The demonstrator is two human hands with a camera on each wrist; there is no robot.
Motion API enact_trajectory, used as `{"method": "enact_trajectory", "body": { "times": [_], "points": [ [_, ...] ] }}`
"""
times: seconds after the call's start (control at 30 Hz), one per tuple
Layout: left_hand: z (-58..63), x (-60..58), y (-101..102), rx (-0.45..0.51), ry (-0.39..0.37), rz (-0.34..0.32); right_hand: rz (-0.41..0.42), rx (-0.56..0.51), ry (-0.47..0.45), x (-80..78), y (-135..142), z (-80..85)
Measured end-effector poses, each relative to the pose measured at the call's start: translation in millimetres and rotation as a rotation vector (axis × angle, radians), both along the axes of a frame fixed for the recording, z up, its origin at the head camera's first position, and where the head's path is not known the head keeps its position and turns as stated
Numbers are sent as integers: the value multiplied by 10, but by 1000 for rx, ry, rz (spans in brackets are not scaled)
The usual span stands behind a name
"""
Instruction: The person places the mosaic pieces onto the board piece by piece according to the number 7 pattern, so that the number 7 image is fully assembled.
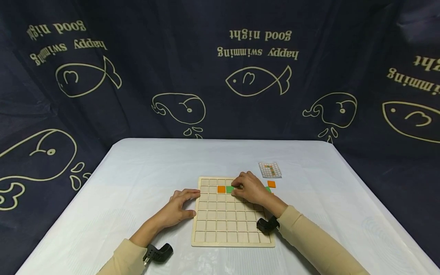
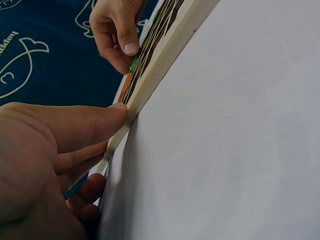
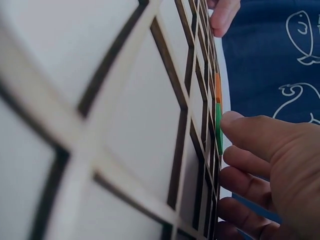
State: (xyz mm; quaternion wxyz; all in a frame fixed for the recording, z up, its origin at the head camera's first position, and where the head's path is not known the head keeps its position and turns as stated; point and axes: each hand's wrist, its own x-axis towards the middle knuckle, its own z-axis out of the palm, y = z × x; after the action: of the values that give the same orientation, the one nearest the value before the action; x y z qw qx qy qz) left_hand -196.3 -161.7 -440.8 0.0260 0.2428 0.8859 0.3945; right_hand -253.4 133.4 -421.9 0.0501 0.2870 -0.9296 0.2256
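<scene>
A pale wooden grid board [image 1: 221, 226] lies on the table. In its second row from the top, an orange square tile [image 1: 221, 189] and a green square tile [image 1: 229, 189] sit side by side. My right hand [image 1: 252, 188] reaches over the upper right of the board, its thumb and fingertips loosely bent at the green tile's edge. In the right wrist view the thumb touches the green tile [image 3: 219, 127]; what lies under the fingers is partly hidden. My left hand [image 1: 177, 208] rests against the board's left edge, with thumb and fingertips touching the wooden rim [image 2: 155, 75].
A small printed card [image 1: 270, 170] with a coloured grid pattern lies beyond the board's upper right corner. Nearer the board is a loose orange tile [image 1: 271, 184]. Another green piece [image 1: 268, 189] shows partly behind my right hand. A dark curtain [image 1: 220, 114] hangs behind the table.
</scene>
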Motion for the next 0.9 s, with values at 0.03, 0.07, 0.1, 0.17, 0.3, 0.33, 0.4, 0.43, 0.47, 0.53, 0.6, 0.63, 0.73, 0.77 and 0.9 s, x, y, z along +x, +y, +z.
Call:
{"method": "enact_trajectory", "body": {
  "times": [0.03, 0.07, 0.1, 0.17, 0.3, 0.33, 0.4, 0.43, 0.47, 0.53, 0.6, 0.63, 0.73, 0.77, 0.9],
  "points": [
    [1, 0, 0, -2, 1, 1, -3, -5, -7, 2, -1, 3],
    [3, 0, -1, -1, 1, 1, -6, -10, -14, 5, -1, 8],
    [4, -1, -1, -2, 1, 2, -11, -14, -19, 8, 0, 10],
    [8, 0, 2, -2, 0, 6, -20, -19, -30, 15, -2, 18],
    [9, 3, 8, -1, -8, 13, -34, -33, -30, 32, 4, 29],
    [9, 4, 9, 0, -10, 15, -36, -36, -28, 35, 5, 31],
    [13, 8, 12, 2, -17, 18, -41, -43, -24, 41, 9, 37],
    [16, 10, 13, 4, -20, 18, -45, -43, -19, 44, 10, 41],
    [19, 12, 12, 8, -24, 19, -48, -44, -16, 48, 14, 46],
    [25, 16, 12, 10, -31, 19, -55, -51, -16, 57, 21, 57],
    [29, 18, 11, 11, -33, 17, -68, -55, -18, 74, 35, 71],
    [28, 17, 9, 10, -35, 17, -72, -54, -16, 83, 43, 78],
    [24, 12, 5, 8, -38, 17, -83, -70, -34, 106, 72, 103],
    [23, 10, 4, 9, -40, 18, -86, -72, -41, 115, 83, 115],
    [22, 4, 3, 7, -45, 22, -92, -85, -57, 133, 134, 153]
  ]
}}
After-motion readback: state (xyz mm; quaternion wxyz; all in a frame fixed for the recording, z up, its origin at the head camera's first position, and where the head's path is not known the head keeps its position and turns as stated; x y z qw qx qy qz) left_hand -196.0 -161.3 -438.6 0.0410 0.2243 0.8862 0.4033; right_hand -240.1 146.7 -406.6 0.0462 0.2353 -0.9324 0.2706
